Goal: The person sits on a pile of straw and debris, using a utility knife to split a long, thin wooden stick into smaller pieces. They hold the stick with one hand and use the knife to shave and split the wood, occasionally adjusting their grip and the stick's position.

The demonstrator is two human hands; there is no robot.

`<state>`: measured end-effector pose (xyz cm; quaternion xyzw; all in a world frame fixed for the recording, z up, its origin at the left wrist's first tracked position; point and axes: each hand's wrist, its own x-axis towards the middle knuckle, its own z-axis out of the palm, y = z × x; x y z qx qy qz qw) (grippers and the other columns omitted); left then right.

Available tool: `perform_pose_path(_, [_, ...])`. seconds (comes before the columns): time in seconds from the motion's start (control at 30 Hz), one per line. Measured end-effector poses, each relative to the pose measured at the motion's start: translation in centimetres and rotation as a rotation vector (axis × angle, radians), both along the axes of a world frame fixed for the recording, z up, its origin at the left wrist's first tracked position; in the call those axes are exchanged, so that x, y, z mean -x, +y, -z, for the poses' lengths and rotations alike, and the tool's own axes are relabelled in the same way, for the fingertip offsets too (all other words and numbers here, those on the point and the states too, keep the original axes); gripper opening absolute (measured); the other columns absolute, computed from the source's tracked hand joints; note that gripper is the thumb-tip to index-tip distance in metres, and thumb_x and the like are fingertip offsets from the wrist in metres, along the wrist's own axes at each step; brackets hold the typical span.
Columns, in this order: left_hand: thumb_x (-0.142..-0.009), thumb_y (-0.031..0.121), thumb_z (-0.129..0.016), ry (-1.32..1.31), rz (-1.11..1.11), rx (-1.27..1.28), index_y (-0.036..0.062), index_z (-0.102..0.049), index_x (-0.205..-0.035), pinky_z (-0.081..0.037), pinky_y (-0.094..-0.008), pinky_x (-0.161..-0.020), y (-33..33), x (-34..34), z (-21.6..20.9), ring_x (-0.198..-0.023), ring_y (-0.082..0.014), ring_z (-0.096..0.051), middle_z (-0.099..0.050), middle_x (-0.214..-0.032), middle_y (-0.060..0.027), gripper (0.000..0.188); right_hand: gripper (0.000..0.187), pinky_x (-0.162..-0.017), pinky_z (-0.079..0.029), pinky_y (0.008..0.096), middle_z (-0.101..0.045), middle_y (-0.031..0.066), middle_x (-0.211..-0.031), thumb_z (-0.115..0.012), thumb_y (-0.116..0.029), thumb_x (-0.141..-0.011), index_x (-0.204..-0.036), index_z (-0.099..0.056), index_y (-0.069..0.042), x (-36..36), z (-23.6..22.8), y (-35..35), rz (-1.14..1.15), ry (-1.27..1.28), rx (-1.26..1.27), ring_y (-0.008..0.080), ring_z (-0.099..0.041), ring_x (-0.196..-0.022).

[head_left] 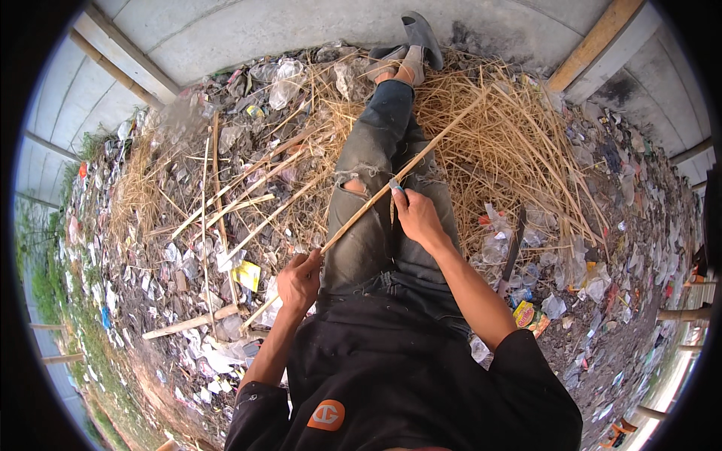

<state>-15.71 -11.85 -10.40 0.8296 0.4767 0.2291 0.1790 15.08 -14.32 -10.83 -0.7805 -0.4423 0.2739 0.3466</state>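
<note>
A long pale bamboo strip (436,143) slants across my outstretched legs, from beside my left hip up to the straw past my knees. My left hand (299,282) is closed around its lower part. Farther up, my right hand (418,216) grips a small blue-handled blade (395,185), whose grey edge meets the strip. A thin curled shaving (392,210) hangs just below that spot. My fingers hide most of the blue handle.
Straw-like shavings (489,150) heap around my feet and right leg. Several bamboo strips (259,180) lie left, near a short stick (192,322). A long dark blade (514,252) lies right. Litter covers the ground; a grey wall (301,30) stands past my feet.
</note>
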Motion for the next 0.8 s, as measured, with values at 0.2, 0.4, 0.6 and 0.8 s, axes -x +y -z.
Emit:
perform_pose_path(0.2, [-0.093, 0.019, -0.07, 0.031, 0.02, -0.068, 0.0136, -0.078, -0.1, -0.049, -0.0445, -0.057, 0.0, -1.4, -0.3, -0.062, -0.0329, -0.064, -0.066, -0.076, -0.0078, 0.012, 0.052, -0.066, -0.047, 0.0563, -0.063, 0.029, -0.074, -0.045, -0.042, -0.107, -0.084, -0.061, 0.002, 3.5, 0.9, -0.4, -0.089, 0.012, -0.044, 0.0518, -0.062, -0.077])
perform_pose_path(0.4, [-0.092, 0.017, -0.07, 0.055, 0.016, -0.031, 0.0162, -0.078, -0.107, -0.05, -0.0438, -0.058, 0.2, -1.7, -0.3, -0.066, -0.0324, -0.066, -0.069, -0.082, -0.0075, 0.017, 0.059, -0.064, -0.048, 0.0502, -0.062, 0.0223, -0.067, -0.045, -0.048, -0.106, -0.078, -0.06, 0.001, 3.9, 1.2, -1.0, -0.13, 0.161, -0.039, 0.0434, -0.063, -0.068])
perform_pose_path(0.6, [-0.092, 0.018, -0.07, 0.01, 0.027, 0.007, 0.0155, -0.077, -0.11, -0.05, -0.0437, -0.058, 0.2, -2.4, -0.2, -0.066, -0.0328, -0.067, -0.068, -0.08, -0.0088, 0.02, 0.059, -0.055, -0.042, 0.0345, -0.049, 0.0036, -0.055, -0.048, -0.051, -0.105, -0.072, -0.055, -0.003, 4.1, 1.4, -1.2, -0.285, 0.57, 0.072, 0.0147, -0.051, -0.055])
perform_pose_path(0.8, [-0.093, 0.019, -0.069, 0.039, 0.022, 0.031, 0.0124, -0.077, -0.109, -0.051, -0.0428, -0.06, 0.1, -3.3, -1.9, -0.068, -0.0323, -0.067, -0.067, -0.081, -0.0097, 0.019, 0.051, -0.05, -0.038, 0.0306, -0.049, -0.0007, -0.056, -0.064, -0.05, -0.098, -0.073, -0.058, -0.006, 2.1, 1.9, -1.2, 0.061, 0.586, -0.125, 0.0079, -0.047, -0.052])
